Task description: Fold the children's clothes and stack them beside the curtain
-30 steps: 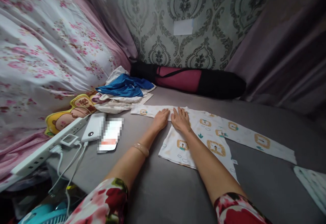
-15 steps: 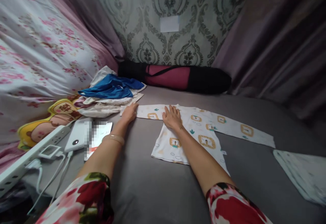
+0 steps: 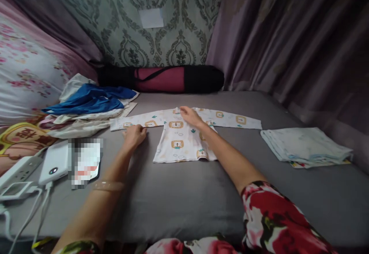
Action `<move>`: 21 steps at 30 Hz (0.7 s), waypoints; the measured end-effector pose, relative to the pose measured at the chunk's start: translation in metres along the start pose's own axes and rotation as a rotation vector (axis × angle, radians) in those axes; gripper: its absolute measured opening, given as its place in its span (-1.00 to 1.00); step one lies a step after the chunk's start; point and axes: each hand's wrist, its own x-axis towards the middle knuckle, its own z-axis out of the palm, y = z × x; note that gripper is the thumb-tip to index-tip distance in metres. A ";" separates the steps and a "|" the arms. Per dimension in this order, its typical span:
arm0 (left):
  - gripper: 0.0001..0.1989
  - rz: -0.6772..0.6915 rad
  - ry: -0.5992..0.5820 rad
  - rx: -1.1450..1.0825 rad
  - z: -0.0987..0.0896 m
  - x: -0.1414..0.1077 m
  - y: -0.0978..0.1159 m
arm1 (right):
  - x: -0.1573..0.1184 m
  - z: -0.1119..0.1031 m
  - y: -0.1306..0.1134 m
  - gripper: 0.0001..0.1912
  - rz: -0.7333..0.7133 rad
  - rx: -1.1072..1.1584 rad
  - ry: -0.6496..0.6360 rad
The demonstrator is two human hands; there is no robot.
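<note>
A white long-sleeved shirt [image 3: 168,146] printed with orange lion faces and green leaves lies spread on the grey bed sheet [image 3: 173,196], both sleeves stretched sideways. My left hand [image 3: 135,135] is at the lower edge of the left sleeve, its fingers curled in on the cloth. Up by the collar, my right hand [image 3: 190,116] has its thumb and fingers closed on the fabric near the shoulder. The hem curls up a little on the right side of the body, and my right forearm covers part of that side.
Rumpled clothes with a blue piece [image 3: 92,98] lie at left. Near them are a phone [image 3: 86,161], a white power bank [image 3: 56,161], a power strip [image 3: 24,171] with cables and a yellow cushion [image 3: 24,138]. Folded cloths [image 3: 305,144] sit at right; a black-and-maroon bag [image 3: 161,79] lies by the wall.
My left hand has gone from flat on the sleeve end to curled at its lower edge. My right hand has moved up to the collar and closed. The view has shifted right.
</note>
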 end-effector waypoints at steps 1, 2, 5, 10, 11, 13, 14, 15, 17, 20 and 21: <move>-0.67 0.003 -0.078 -0.031 -0.002 -0.008 0.003 | -0.012 -0.013 0.010 -0.62 0.023 0.004 0.044; -0.66 0.006 -0.135 -0.053 -0.004 -0.016 0.006 | -0.026 -0.026 0.021 -0.65 0.046 0.001 0.065; -0.61 0.038 -0.227 -0.092 -0.008 -0.039 0.014 | -0.069 -0.059 0.052 -0.69 0.195 -0.100 0.051; -0.55 0.141 -0.227 -0.121 0.000 -0.065 0.023 | -0.137 -0.083 0.075 -0.66 0.337 -0.436 -0.039; -0.57 0.136 -0.208 -0.119 0.003 -0.069 0.025 | -0.147 -0.082 0.074 -0.64 0.373 -0.465 -0.072; -0.60 0.121 -0.166 -0.125 0.008 -0.075 0.027 | -0.164 -0.078 0.069 -0.65 0.424 -0.502 -0.116; -0.61 0.114 -0.152 -0.133 0.010 -0.077 0.027 | -0.170 -0.075 0.066 -0.66 0.439 -0.521 -0.120; -0.62 0.112 -0.140 -0.147 0.011 -0.079 0.027 | -0.175 -0.072 0.063 -0.67 0.450 -0.539 -0.116; -0.64 0.124 -0.115 -0.199 0.013 -0.083 0.026 | -0.182 -0.067 0.058 -0.69 0.460 -0.560 -0.103; -0.66 0.168 -0.080 -0.342 0.014 -0.087 0.024 | -0.188 -0.063 0.053 -0.75 0.420 -0.546 -0.103; -0.65 0.176 -0.073 -0.402 0.014 -0.089 0.024 | -0.189 -0.062 0.051 -0.77 0.396 -0.538 -0.098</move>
